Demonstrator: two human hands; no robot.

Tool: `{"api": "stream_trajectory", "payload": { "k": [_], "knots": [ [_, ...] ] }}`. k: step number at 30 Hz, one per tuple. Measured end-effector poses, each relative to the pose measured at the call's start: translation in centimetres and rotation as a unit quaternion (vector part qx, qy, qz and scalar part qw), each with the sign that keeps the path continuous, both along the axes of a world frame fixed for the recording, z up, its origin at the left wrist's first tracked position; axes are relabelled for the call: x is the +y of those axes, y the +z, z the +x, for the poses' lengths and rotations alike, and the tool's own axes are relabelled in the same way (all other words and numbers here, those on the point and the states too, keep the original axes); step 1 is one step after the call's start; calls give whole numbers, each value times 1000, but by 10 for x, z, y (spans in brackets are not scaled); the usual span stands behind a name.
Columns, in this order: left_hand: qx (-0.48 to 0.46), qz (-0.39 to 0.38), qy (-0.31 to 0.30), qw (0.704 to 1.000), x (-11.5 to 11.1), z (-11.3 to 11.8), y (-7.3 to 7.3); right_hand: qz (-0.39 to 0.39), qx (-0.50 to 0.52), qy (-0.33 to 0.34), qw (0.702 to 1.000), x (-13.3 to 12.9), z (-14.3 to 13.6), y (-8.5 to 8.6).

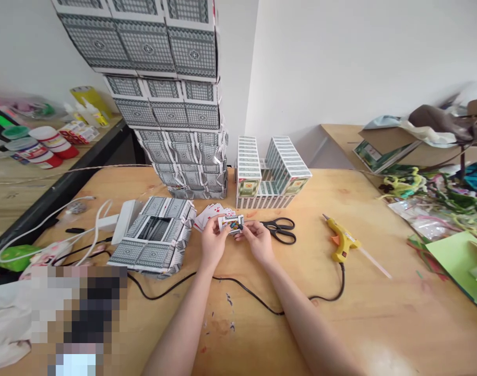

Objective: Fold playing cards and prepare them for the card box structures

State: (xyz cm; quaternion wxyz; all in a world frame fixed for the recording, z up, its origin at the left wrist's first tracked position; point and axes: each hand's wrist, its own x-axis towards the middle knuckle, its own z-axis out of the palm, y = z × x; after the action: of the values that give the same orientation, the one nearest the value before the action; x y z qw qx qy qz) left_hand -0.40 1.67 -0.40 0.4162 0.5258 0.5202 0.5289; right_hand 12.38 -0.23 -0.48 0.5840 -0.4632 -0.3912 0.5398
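Nearest me, a black cable (262, 302) snakes over the wooden table (379, 324); beyond it my left hand (214, 237) and right hand (257, 239) both have fingers pinched closed on a small playing-card piece (231, 224), held between them just before some fanned cards (210, 211); black scissors (282, 230) lie right of my right hand, the yellow glue gun (343, 241) further right; behind, card boxes (248, 167) stand beside a tall card tower (191, 115)

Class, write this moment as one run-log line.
hands: both on playing card | scissors: on table | glue gun: on table, untouched
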Motion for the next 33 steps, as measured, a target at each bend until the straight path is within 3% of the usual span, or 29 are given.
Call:
{"api": "stream_trajectory", "payload": {
  "k": [3,10,13,18,21,24,28,33],
  "knots": [
    [15,-21,-20,999,1,-3,2,-2,-8,9,1000,-1,-1,-2],
    [54,-29,-43,997,0,-5,2,81,-138,-31,987,-1,7,-5],
    [62,-23,-40,997,-3,0,0,65,-160,-40,984,0,9,-7],
    [46,-2,-46,998,-6,6,-2,-24,-29,-106,994,2,4,-9],
    [49,7,-68,996,-6,5,-3,-48,32,-112,992,3,2,-7],
    [59,13,-50,997,-3,2,-4,-53,38,-84,994,2,1,-3],
    [67,20,-15,997,-1,-1,-6,-48,25,6,999,-2,-1,2],
    [81,29,-29,996,-5,1,-5,-21,32,62,997,-6,-3,6]
  ]
}}
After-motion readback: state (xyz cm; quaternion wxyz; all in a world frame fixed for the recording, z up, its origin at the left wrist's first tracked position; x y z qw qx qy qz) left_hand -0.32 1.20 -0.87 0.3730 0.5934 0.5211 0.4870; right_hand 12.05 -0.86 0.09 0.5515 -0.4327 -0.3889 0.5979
